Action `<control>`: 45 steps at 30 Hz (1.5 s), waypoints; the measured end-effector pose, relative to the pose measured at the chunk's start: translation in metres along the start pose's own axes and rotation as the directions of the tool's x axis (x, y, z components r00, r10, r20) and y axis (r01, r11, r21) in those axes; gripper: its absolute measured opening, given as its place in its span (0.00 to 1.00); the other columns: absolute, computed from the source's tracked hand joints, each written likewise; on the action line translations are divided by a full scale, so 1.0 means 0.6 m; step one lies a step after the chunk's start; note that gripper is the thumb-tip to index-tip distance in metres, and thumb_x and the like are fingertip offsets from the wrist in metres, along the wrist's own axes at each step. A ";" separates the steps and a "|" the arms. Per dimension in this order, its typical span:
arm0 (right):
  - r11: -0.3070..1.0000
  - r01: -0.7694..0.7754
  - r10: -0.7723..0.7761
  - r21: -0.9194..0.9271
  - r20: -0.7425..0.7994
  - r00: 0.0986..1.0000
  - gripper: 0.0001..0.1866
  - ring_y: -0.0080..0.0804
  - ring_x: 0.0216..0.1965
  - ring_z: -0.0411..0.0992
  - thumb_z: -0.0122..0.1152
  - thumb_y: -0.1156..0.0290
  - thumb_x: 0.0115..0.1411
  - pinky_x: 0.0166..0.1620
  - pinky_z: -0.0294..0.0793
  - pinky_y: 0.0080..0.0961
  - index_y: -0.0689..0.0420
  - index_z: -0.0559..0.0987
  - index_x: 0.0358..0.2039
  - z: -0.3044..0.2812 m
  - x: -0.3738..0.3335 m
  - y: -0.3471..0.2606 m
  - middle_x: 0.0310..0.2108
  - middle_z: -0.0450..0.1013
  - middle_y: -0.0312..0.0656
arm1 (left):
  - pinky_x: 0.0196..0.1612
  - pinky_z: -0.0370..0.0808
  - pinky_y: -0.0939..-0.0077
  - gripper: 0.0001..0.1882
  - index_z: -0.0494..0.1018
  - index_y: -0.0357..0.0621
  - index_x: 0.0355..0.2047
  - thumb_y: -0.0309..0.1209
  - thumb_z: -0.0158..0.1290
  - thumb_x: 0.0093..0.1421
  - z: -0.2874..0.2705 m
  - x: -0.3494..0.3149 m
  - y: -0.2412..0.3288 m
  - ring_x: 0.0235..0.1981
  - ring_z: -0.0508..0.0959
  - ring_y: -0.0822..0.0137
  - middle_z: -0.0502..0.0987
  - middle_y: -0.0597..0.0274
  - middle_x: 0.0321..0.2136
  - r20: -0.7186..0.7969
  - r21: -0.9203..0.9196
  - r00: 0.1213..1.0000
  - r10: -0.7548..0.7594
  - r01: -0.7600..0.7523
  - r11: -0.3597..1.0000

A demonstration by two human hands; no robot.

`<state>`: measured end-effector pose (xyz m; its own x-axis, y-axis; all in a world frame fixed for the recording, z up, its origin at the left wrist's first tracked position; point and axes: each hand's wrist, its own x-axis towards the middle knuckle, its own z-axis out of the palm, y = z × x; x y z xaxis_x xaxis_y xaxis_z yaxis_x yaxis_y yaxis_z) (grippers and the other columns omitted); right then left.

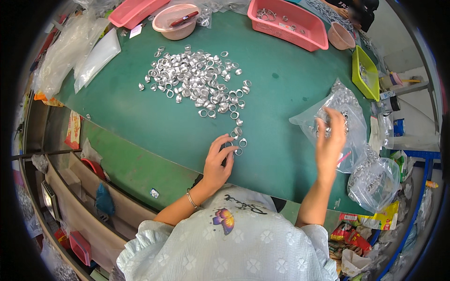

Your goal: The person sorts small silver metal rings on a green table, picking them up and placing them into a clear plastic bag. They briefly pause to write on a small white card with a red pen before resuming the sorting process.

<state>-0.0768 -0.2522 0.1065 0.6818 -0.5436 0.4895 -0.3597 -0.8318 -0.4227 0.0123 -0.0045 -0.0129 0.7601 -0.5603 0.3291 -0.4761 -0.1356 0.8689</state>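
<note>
A loose heap of silver metal rings (pixel 192 77) spreads over the middle of the green table, with a thin trail of rings running down toward me. At the near end of that trail is my left hand (pixel 218 164), its bent fingers apart and their tips touching several rings (pixel 239 151). A bracelet circles that wrist. To the right, my right hand (pixel 332 143) hovers over a clear plastic bag (pixel 307 117) holding more rings. Its thumb and fingers are spread, with nothing visible between them.
Another clear bag of rings (pixel 372 182) lies at the right table edge. Along the far side stand pink baskets (pixel 300 37), a round pink bowl (pixel 176 30) with a red tool on it, and a green basket (pixel 365 77). Plastic bags (pixel 96 58) lie far left. A person sits far right.
</note>
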 end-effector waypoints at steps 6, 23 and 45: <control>0.999 0.011 -0.014 -0.053 -0.058 0.998 0.12 0.48 0.45 0.70 0.63 0.78 0.56 0.51 0.68 0.39 0.62 0.78 0.42 -0.029 -0.054 -0.009 0.41 0.73 0.48 | 0.51 0.73 0.62 0.14 0.76 0.37 0.41 0.13 0.52 0.55 -0.002 -0.001 0.002 0.56 0.71 0.49 0.74 0.52 0.49 -0.010 0.003 1.000 0.006 -0.006 1.000; 0.865 0.073 -0.328 0.496 0.451 0.830 0.17 0.48 0.46 0.70 0.63 0.81 0.51 0.46 0.73 0.39 0.61 0.74 0.43 0.123 -0.124 -0.081 0.43 0.69 0.45 | 0.55 0.72 0.65 0.25 0.65 0.34 0.56 0.13 0.51 0.57 0.002 -0.013 -0.007 0.51 0.76 0.52 0.74 0.46 0.49 -0.135 -0.120 0.985 -0.105 0.088 0.989; 0.994 0.072 -0.070 0.086 -0.026 0.997 0.13 0.48 0.42 0.70 0.64 0.81 0.53 0.48 0.70 0.39 0.64 0.78 0.40 -0.001 -0.098 -0.034 0.40 0.73 0.50 | 0.56 0.69 0.63 0.20 0.69 0.35 0.51 0.14 0.47 0.57 -0.007 -0.004 0.002 0.52 0.73 0.48 0.72 0.45 0.50 -0.063 -0.030 0.996 -0.071 0.069 0.997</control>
<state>-0.1097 -0.2037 0.0866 0.6886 -0.4870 0.5372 -0.2540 -0.8560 -0.4504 0.0122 0.0001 -0.0112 0.8180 -0.4970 0.2895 -0.4092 -0.1492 0.9002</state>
